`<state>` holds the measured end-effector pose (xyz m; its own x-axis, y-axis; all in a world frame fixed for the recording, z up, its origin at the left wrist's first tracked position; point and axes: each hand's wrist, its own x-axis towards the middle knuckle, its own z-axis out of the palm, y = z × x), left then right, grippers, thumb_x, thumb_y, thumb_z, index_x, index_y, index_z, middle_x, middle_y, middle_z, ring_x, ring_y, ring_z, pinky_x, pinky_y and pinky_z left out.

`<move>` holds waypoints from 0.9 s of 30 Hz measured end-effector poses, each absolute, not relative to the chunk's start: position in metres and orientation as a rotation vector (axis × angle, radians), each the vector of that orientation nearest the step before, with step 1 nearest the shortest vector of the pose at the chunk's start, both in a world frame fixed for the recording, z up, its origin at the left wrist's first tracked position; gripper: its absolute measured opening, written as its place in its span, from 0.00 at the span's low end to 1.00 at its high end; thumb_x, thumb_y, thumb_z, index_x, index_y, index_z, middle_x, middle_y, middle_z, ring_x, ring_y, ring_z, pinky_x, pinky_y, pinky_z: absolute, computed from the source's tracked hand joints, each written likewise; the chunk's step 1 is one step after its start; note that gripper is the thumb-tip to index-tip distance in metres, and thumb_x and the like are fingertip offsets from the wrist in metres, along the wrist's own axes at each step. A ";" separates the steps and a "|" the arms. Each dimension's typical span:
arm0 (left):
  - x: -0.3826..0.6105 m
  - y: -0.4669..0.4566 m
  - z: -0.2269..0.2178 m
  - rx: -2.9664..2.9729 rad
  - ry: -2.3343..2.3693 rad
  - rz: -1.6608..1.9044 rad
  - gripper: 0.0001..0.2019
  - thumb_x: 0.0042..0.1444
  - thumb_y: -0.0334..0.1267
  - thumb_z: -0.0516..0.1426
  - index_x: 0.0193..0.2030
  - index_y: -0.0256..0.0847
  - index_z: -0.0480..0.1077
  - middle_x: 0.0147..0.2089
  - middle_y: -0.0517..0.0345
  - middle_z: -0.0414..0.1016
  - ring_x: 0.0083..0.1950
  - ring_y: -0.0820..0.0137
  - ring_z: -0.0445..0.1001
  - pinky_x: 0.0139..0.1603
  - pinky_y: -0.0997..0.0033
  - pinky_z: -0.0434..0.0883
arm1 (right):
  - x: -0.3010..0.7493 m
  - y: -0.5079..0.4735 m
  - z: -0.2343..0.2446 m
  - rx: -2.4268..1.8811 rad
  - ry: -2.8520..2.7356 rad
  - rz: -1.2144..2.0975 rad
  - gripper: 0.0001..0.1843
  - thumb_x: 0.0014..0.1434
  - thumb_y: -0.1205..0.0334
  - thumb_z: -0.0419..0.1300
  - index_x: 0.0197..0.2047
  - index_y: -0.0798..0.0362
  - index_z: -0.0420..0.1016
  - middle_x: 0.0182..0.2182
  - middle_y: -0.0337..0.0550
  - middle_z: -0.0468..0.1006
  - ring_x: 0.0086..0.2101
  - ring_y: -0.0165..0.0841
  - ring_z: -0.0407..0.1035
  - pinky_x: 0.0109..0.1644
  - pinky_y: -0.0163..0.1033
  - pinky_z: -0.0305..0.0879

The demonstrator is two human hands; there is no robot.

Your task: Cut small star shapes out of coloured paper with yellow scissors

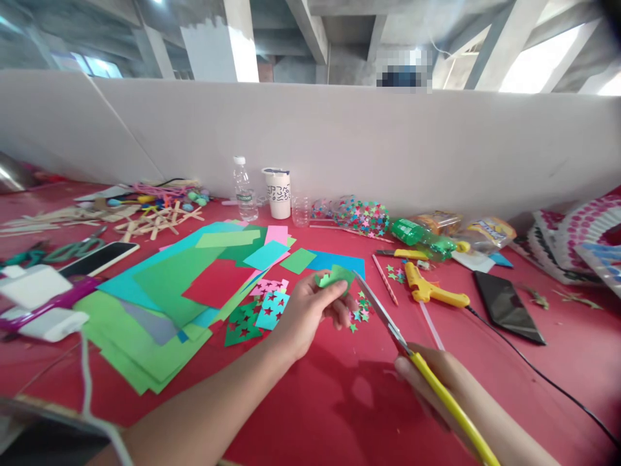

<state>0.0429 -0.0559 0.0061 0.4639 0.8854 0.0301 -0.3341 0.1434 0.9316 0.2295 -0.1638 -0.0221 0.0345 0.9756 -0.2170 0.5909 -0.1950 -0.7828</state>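
Note:
Between the thumb and fingers of my left hand point(315, 304) is a small piece of green paper point(336, 277) with cut edges. My right hand point(427, 372) grips scissors point(449, 401) with yellow handles, and their blade tips point at the paper's right edge. Whether the tips touch the paper I cannot tell. Small coloured paper stars point(359, 310) lie on the red table just beyond my left hand. Beside my left wrist are a light blue sheet point(272, 309) and a dark green sheet point(241, 323), both with star-shaped holes.
Overlapping coloured paper sheets point(169, 285) cover the left middle. On the right lie a yellow glue gun point(434, 288) with a cord, a yellow cutter knife point(405, 254) and a dark phone point(507, 304). A water bottle point(245, 191) and a white cup point(278, 194) stand by the partition.

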 end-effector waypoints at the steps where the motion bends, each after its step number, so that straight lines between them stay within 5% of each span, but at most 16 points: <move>1: 0.043 -0.056 0.006 1.095 0.618 0.968 0.08 0.54 0.39 0.58 0.30 0.37 0.66 0.24 0.57 0.76 0.19 0.76 0.70 0.19 0.79 0.65 | 0.229 -0.164 -0.023 -1.837 -1.574 1.030 0.27 0.56 0.33 0.48 0.22 0.49 0.58 0.11 0.33 0.62 0.12 0.25 0.52 0.16 0.32 0.41; 27: 0.042 -0.061 0.004 1.217 0.553 0.933 0.07 0.58 0.38 0.55 0.32 0.37 0.65 0.23 0.59 0.75 0.17 0.74 0.72 0.16 0.79 0.67 | 0.216 -0.168 -0.005 -1.848 -1.675 1.112 0.33 0.54 0.27 0.40 0.25 0.50 0.59 0.11 0.32 0.61 0.12 0.24 0.53 0.16 0.30 0.49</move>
